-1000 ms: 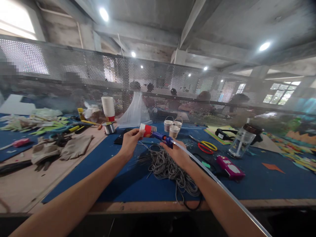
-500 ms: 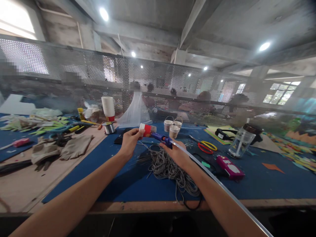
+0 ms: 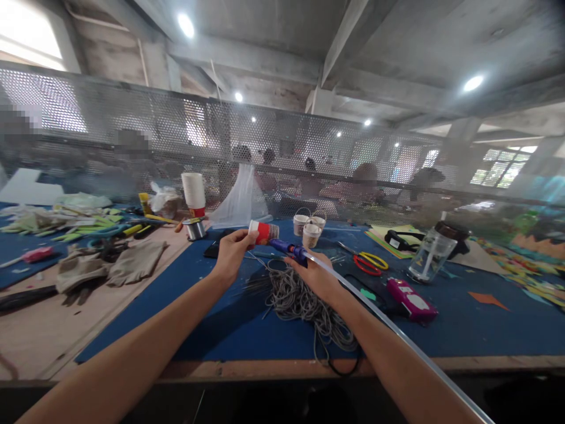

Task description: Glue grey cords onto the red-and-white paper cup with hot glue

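My left hand (image 3: pixel 232 254) grips a red and white paper cup (image 3: pixel 263 232) tipped on its side, with grey cord around its far end. In my right hand (image 3: pixel 320 275) is a blue hot glue gun (image 3: pixel 289 249), its tip close to the cup's corded end; I cannot tell if they touch. A long clear glue stick (image 3: pixel 379 308) runs back from the gun over my right forearm. Beneath both hands lies a tangled heap of grey cord (image 3: pixel 300 297). Just beyond are several small cups with handles (image 3: pixel 311 235), wrapped in pale material.
At the back left stand stacked paper cups (image 3: pixel 193 191) and a wire spool (image 3: pixel 195 229). Work gloves (image 3: pixel 136 262) lie left. To the right are scissors (image 3: pixel 368 263), a magenta box (image 3: pixel 412 300) and a clear bottle (image 3: pixel 430 253). A perforated metal screen (image 3: pixel 282 129) crosses behind the table.
The glue gun's tip has drawn slightly down and away from the cup's corded end. My left hand and the cup have hardly moved.
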Demonstrator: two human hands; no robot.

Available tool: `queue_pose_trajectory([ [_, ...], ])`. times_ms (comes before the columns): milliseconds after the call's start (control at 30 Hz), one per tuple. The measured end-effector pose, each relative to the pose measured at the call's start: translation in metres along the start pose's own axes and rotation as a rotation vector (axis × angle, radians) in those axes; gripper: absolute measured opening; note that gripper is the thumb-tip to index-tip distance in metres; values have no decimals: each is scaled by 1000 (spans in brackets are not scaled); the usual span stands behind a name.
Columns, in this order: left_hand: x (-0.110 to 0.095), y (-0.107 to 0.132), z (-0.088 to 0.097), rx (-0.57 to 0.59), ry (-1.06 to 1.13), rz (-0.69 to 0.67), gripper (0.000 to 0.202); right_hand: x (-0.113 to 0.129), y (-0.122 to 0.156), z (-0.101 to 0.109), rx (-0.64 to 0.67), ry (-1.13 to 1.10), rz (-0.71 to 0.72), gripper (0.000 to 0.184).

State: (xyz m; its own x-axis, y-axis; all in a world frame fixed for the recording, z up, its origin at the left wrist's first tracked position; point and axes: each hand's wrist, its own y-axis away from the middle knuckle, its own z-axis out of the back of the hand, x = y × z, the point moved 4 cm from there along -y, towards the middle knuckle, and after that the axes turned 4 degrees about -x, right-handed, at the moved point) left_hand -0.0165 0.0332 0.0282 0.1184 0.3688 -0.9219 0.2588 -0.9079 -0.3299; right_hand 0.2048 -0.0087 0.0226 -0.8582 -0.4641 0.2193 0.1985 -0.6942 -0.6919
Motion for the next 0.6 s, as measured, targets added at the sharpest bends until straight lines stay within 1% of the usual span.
queue_pose_trajectory([
  [600,1,-2,1,-2,-5,-13,31,2,1,2,36,-13,-13,43],
])
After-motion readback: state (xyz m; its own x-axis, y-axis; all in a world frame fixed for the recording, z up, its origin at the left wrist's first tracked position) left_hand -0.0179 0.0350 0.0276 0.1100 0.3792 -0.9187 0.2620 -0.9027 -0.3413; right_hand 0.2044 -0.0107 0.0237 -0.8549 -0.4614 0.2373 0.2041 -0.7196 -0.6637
